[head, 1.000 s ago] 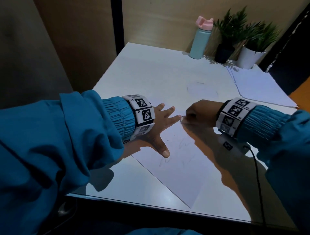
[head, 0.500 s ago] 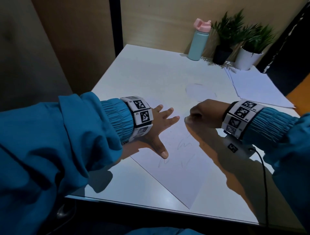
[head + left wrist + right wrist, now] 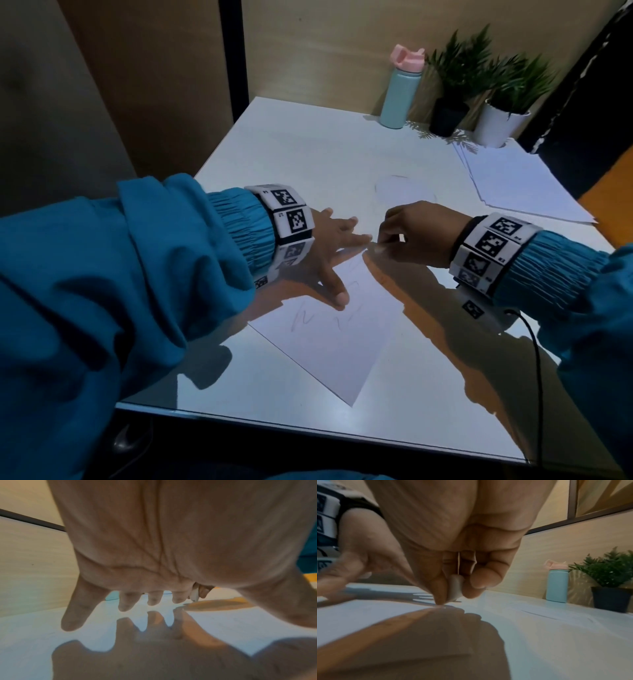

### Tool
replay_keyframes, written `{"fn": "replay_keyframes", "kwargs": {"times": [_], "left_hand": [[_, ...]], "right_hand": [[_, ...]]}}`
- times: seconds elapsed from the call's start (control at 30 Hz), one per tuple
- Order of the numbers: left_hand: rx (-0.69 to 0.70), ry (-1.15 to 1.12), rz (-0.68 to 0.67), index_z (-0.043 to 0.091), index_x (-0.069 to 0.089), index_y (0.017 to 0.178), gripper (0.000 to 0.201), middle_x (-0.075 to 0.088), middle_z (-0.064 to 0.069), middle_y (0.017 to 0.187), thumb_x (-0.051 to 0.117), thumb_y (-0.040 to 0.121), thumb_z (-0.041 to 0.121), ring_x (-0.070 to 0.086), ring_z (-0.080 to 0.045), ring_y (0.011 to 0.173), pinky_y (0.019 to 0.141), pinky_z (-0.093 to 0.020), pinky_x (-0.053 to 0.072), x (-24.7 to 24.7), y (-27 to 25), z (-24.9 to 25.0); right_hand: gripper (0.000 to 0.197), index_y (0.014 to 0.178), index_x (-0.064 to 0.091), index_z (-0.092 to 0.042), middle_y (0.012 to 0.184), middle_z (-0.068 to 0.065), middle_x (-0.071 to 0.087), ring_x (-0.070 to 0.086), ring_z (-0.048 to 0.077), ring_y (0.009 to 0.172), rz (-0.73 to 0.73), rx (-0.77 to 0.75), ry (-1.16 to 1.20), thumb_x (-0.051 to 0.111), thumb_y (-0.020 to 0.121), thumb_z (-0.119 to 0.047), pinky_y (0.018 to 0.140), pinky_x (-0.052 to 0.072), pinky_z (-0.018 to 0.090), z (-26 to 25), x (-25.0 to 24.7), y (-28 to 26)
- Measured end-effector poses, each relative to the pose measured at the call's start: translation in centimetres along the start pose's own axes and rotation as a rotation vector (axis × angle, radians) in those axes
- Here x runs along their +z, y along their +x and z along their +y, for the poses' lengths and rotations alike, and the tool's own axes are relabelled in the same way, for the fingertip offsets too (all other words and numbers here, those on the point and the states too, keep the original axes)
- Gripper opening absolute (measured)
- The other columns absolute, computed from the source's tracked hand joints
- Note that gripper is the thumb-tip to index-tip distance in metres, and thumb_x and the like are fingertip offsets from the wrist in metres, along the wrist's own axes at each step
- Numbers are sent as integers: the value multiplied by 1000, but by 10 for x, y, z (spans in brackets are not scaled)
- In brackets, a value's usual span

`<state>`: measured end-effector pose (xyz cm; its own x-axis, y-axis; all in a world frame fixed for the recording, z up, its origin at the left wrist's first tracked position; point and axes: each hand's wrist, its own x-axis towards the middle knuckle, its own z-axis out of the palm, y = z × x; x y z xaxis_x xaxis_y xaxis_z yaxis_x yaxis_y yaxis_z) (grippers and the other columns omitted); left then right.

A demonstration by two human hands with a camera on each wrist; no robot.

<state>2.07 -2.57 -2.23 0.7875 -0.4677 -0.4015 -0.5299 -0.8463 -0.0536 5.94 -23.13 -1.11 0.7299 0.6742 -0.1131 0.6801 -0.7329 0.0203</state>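
Observation:
A white sheet of paper [image 3: 329,346] with faint pencil scribbles lies at an angle on the white table [image 3: 308,161]. My left hand [image 3: 334,255] lies flat on the sheet's upper part, fingers spread and straight. My right hand [image 3: 383,245] hovers at the sheet's top corner, close to the left fingertips, and pinches a small white eraser [image 3: 455,586] between thumb and fingers. The eraser [image 3: 194,595] also shows in the left wrist view, its lower end close to the paper. My left hand [image 3: 137,601] fingers there reach down towards the glossy surface.
At the table's far edge stand a teal bottle with a pink lid [image 3: 400,92], a plant in a black pot [image 3: 448,116] and a plant in a white pot [image 3: 498,126]. A stack of white sheets [image 3: 513,181] lies at the right. A black cable [image 3: 537,377] hangs from my right wrist.
My right hand has lifted and turned slightly at the sheet's top corner, with thumb and fingers now showing. The left hand stays flat on the paper.

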Motion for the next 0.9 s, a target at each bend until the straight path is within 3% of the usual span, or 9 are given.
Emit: {"fn": "replay_keyframes", "kwargs": {"times": [0.1, 0.23, 0.3, 0.43, 0.6, 0.73, 0.9], "left_hand": [[-34, 0, -43, 50, -15, 149, 125, -14, 6, 164, 49, 52, 96, -7, -38, 150, 116, -60, 8, 7, 5, 2], [-28, 14, -30, 52, -13, 149, 117, -14, 5, 165, 57, 63, 87, -7, -36, 150, 115, -59, 9, 7, 6, 2], [-30, 23, -35, 52, -14, 149, 117, -15, 5, 164, 57, 63, 88, -7, -38, 150, 114, -61, 10, 6, 7, 2], [-37, 36, -21, 48, -17, 150, 119, -15, 4, 164, 55, 64, 88, -8, -37, 150, 116, -58, 9, 8, 6, 3], [-20, 24, -40, 51, -17, 149, 115, -17, 3, 164, 56, 66, 85, -11, -33, 150, 116, -57, 6, 2, 4, 4], [-62, 63, -39, 46, -15, 151, 121, -15, 4, 164, 54, 63, 90, -5, -39, 150, 115, -60, 11, 8, 9, 4], [10, 40, -12, 50, -16, 149, 112, -14, -2, 165, 57, 70, 81, -9, -32, 150, 116, -55, 6, 3, 2, 5]], "right_hand": [[30, 70, 62, -23, 81, -6, 58, 58, 21, 76, -35, 81, -34, 52, 89, -43, 72, 52, 35, 2, 2, 4], [30, 59, 48, -31, 72, -9, 51, 53, 14, 68, -50, -28, 36, 53, 87, -41, 64, 42, 26, -18, 13, -1], [34, 54, 44, -32, 70, -9, 50, 51, 13, 66, -76, -44, 40, 54, 85, -39, 64, 44, 27, -18, 12, -1], [36, 56, 44, -26, 70, -6, 52, 56, 21, 71, -21, 74, -2, 48, 87, -43, 71, 52, 34, 5, 6, 8], [31, 55, 35, -34, 68, -6, 50, 53, 20, 63, -41, -78, 85, 43, 85, -39, 63, 49, 31, -27, 20, -4], [37, 55, 42, -24, 69, -3, 56, 58, 24, 68, -15, 108, 32, 48, 86, -43, 72, 54, 36, 3, 11, 7], [30, 54, 37, -32, 66, 1, 58, 59, 24, 63, -36, -70, 88, 33, 78, -49, 64, 52, 34, -32, 28, 1]]}}
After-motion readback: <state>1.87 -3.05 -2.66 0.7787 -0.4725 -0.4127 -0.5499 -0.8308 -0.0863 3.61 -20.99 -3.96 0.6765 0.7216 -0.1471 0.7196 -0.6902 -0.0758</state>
